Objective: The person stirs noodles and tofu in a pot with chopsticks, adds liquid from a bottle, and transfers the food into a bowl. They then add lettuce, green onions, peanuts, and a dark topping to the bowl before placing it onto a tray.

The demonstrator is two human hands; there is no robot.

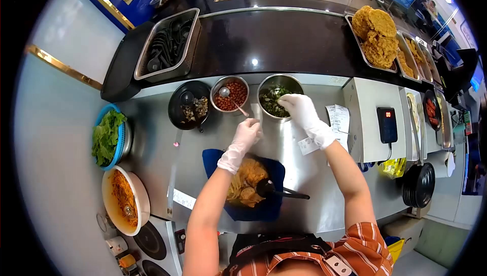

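My gloved left hand (247, 133) has its fingers closed at the handle end of a spoon (238, 106), whose bowl rests in a steel pot of peanuts (237, 91). My gloved right hand (299, 111) reaches over the rim of a steel pot of chopped greens (273, 98), fingertips pinched together at the greens; anything between them is too small to tell. Below my left forearm, a dark blue square bowl (274, 174) holds noodles and fried pieces (249, 174), with a black ladle (266, 189) lying in it.
A black bowl (177, 106) stands left of the peanuts. Farther left are leafy greens (108, 136) in a blue basket and shredded carrot (123, 197). Fried chicken (376, 35) sits on the back right ledge. Receipts (339, 119) and black plates (419, 185) are at the right.
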